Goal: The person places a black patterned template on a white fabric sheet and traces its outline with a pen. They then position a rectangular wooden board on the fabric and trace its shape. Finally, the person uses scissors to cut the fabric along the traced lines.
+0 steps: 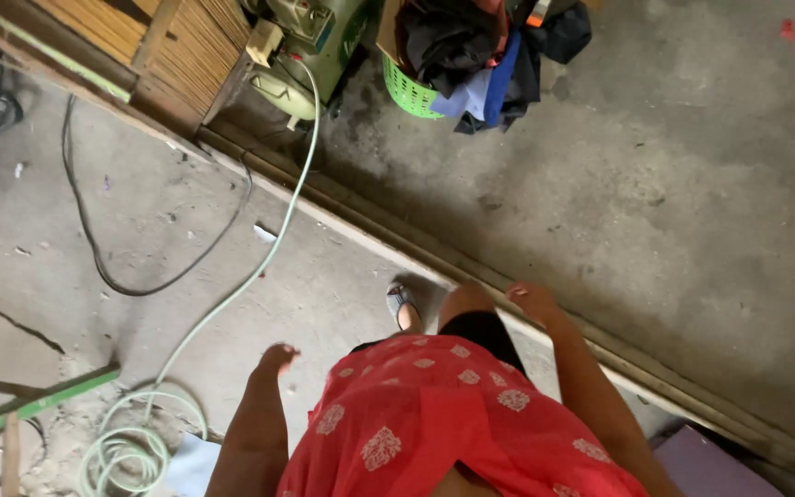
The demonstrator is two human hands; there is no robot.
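Head view, looking straight down: my left hand (pixel 278 357) hangs loose at my side, fingers curled together, holding nothing. My right hand (pixel 531 299) swings empty too, fingers together, over the long raised concrete sill (pixel 361 225). Below and left of the left hand lies a coiled pale green rubber hose (pixel 126 446), untouched, trailing up to the green metal compressor (pixel 310 46). Beyond the right hand sits a bright green plastic basket (pixel 407 92) of dark clothes. Nothing picked up yet, by my reckoning.
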